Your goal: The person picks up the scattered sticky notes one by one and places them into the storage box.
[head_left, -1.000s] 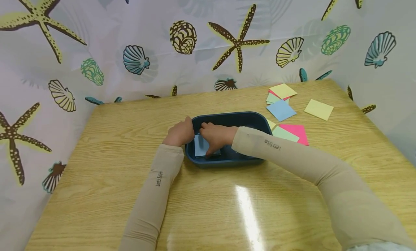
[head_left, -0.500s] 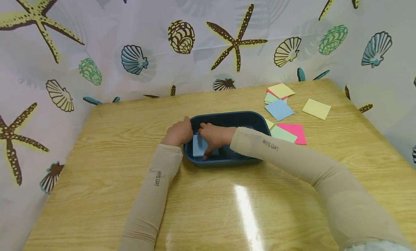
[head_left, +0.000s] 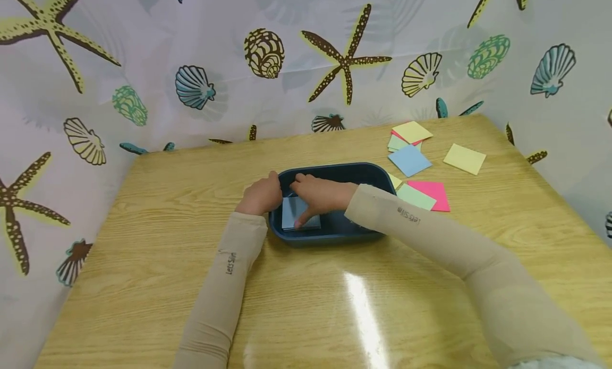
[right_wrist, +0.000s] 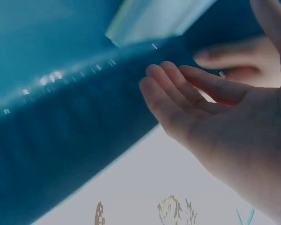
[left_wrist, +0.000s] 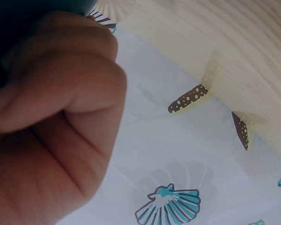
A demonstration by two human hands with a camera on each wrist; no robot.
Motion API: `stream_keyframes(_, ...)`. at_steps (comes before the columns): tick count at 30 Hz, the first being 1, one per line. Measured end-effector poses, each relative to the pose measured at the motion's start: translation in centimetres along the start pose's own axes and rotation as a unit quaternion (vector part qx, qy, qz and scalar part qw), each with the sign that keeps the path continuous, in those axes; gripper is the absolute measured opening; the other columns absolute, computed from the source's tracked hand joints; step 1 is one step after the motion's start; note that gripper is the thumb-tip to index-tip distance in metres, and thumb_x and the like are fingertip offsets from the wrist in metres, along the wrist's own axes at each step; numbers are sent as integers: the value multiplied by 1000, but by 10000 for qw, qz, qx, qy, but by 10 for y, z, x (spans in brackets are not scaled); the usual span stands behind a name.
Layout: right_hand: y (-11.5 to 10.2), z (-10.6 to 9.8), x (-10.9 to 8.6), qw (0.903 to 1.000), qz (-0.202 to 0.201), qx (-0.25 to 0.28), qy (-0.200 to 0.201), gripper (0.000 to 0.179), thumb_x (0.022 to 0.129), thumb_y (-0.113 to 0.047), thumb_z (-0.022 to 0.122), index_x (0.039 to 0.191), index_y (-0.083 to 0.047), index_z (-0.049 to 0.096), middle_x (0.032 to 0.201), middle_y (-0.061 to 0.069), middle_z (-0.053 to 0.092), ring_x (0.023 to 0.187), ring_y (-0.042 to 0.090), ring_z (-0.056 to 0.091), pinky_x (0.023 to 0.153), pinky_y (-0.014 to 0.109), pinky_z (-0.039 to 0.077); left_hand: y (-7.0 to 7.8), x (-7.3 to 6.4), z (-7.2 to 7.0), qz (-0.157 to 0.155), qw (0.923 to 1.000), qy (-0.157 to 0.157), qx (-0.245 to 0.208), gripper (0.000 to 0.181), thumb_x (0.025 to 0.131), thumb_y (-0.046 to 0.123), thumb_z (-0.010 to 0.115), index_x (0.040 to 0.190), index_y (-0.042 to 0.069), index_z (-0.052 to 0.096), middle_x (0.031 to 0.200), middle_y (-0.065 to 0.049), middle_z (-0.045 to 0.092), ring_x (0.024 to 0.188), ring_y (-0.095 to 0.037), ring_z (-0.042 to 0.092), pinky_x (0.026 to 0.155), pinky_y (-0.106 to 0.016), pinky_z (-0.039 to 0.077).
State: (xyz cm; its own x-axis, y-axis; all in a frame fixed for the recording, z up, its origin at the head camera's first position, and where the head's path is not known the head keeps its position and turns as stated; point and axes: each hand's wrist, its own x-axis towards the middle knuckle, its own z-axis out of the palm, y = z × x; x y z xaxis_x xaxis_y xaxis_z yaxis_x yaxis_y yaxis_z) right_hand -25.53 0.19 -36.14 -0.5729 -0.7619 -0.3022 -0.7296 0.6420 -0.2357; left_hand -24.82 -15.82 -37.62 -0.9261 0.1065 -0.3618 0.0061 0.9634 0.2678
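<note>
A dark blue plastic bin (head_left: 334,240) stands on the wooden table. In its left end lies a stack of blue sticky notes (head_left: 289,212). My left hand (head_left: 260,195) grips the bin's left rim; the left wrist view shows its fingers (left_wrist: 79,79) curled against the dark plastic. Inside the bin, my right hand (head_left: 321,192) hovers over the stack with its thumb spread away from the fingers. The right wrist view has this hand's relaxed fingers (right_wrist: 154,93) beside the bin wall, apart from the pale stack (right_wrist: 164,21), with nothing gripped.
Right of the bin lie loose paper squares: a green one (head_left: 415,197), a pink one (head_left: 439,192), a blue one (head_left: 409,160) and a yellow one (head_left: 465,159). Behind them is a small mixed pile (head_left: 413,131). A shell-patterned cloth (head_left: 215,125) backs the table.
My right hand has shifted slightly back and right off the stack, uncovering more of it. The left hand keeps its hold on the rim, and the bin stays put.
</note>
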Motion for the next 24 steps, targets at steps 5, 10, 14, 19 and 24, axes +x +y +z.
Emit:
stream_keyframes(5,7,-22,-18,9919,-196,955,814,72,89,-37,69,143,1,39,137,19,43,125,30,45,102,40,38,0,2,-2,-131,9998,118,67,48,101,15,41,143,-5,28,123,-24,58,102,-33,62,85,-46,49)
stream_keyframes(10,22,-39,-39,9673,-499,1575,1924,53,92,-24,66,136,1,47,124,17,52,113,29,52,95,40,43,-2,2,-1,-173,9996,163,137,50,100,14,41,144,-6,27,118,-24,61,96,-32,64,83,-46,51)
stream_keyframes(14,49,-48,-60,9437,-317,1782,2768,46,92,-16,67,130,2,51,119,17,55,108,31,54,91,44,46,-2,1,0,-66,9997,206,146,49,100,12,39,143,-8,27,109,-24,63,83,-30,64,74,-43,51)
stream_keyframes(19,108,-48,-96,9341,677,1602,3118,44,94,-12,63,131,7,48,120,24,49,110,38,50,92,52,43,1,0,2,-46,9998,168,61,49,100,11,40,143,-8,28,109,-23,64,79,-27,62,71,-41,51)
stream_keyframes(24,174,-35,-135,9152,1814,1571,3238,43,97,-11,55,131,13,43,127,32,37,113,47,42,93,57,37,1,-1,2,-86,9998,154,22,46,100,11,40,142,-7,29,111,-23,63,81,-28,63,73,-41,51)
